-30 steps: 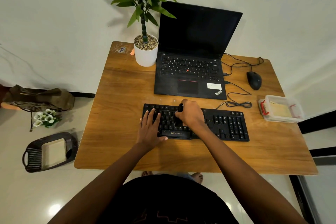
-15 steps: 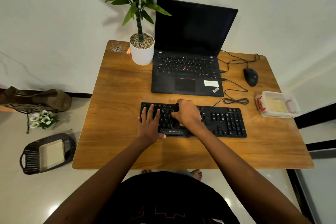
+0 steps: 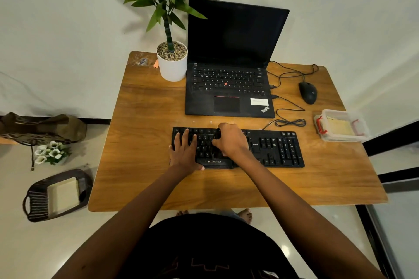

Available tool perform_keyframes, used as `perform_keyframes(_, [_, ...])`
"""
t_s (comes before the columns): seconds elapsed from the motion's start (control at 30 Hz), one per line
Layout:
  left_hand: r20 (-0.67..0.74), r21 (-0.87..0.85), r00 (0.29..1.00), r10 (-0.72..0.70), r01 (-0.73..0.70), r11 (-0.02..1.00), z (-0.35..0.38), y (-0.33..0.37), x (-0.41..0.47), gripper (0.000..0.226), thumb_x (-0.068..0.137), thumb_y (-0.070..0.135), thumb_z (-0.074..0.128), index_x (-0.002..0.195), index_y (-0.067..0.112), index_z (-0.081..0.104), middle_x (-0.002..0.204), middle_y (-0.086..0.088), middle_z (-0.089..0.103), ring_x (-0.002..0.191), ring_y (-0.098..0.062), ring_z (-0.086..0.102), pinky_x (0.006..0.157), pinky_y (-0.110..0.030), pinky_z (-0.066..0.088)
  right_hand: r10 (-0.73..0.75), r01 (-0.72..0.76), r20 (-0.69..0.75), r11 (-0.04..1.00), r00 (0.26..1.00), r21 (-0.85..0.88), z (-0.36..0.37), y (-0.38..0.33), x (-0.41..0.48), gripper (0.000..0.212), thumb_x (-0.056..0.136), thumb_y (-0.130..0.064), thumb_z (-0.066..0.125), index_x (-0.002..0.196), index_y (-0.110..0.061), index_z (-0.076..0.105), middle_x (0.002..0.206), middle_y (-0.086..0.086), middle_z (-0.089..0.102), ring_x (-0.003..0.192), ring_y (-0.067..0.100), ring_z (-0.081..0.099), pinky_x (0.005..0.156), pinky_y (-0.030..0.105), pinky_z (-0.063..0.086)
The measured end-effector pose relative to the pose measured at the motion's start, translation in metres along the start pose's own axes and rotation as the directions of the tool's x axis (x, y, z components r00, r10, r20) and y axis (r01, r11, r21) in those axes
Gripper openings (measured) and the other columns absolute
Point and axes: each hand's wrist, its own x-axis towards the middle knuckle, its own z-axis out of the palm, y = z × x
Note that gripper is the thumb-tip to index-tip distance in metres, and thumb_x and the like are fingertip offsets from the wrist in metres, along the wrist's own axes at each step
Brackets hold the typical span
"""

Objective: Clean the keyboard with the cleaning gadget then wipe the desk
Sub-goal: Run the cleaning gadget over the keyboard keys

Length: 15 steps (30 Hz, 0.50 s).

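- Black plastic keyboard (image 3: pixel 273 149), long and flat, lies across the wooden tabletop (image 3: pixel 145 124), near the front middle.
- My left hand (image 3: pixel 184 155) lies flat on its left keys, fingers straight and spread.
- My right hand (image 3: pixel 232 141) is curled round a small black gadget (image 3: pixel 217 135) over the middle keys; my fist hides most of it.
- Just behind stands an open laptop (image 3: pixel 229 88), with a round white pot (image 3: pixel 172 71) to its left and a mouse (image 3: pixel 308 92) and coiled cable (image 3: pixel 290 123) to its right.
- Clear box (image 3: pixel 337 137) with red clasps sits by the right edge; smooth wood shows left of the keyboard and in front of it.
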Motion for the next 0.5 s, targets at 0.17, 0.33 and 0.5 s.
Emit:
perform_keyframes(0.17, [-0.009, -0.016, 1.000, 0.012, -0.012, 1.000, 0.002, 0.000, 0.001, 0.110, 0.073, 0.049, 0.072, 0.150, 0.020, 0.000, 0.157, -0.009, -0.015, 0.144, -0.035, -0.014, 0.114, -0.056, 0.014, 0.013, -0.006, -0.082, 0.996, 0.997, 0.090, -0.009, 0.001, 0.003, 0.024, 0.085, -0.022, 0.064, 0.101, -0.006, 0.059, 0.095, 0.015, 0.067, 0.081, 0.031, 0.066, 0.069, 0.040, 0.057])
perform_keyframes(0.33, [-0.027, -0.035, 1.000, -0.005, 0.004, 0.999, 0.008, -0.002, 0.001, 0.111, 0.072, 0.052, 0.072, 0.151, 0.020, 0.001, 0.157, -0.009, -0.014, 0.144, -0.034, -0.014, 0.114, -0.054, 0.013, -0.084, 0.078, -0.148, 0.996, 0.985, -0.043, -0.009, 0.002, -0.003, 0.032, 0.089, -0.022, 0.060, 0.116, -0.007, 0.052, 0.104, 0.016, 0.066, 0.094, 0.032, 0.064, 0.070, 0.038, 0.051])
perform_keyframes(0.5, [-0.126, -0.119, 0.992, 0.025, -0.040, 0.992, 0.018, -0.011, -0.004, 0.106, 0.074, 0.051, 0.070, 0.150, 0.018, 0.004, 0.158, -0.008, -0.009, 0.144, -0.032, -0.009, 0.116, -0.049, 0.010, -0.079, 0.082, -0.028, 0.988, 0.997, 0.131, -0.008, 0.023, -0.014, 0.037, 0.083, -0.023, 0.068, 0.116, -0.011, 0.055, 0.100, 0.013, 0.067, 0.086, 0.029, 0.066, 0.074, 0.043, 0.057])
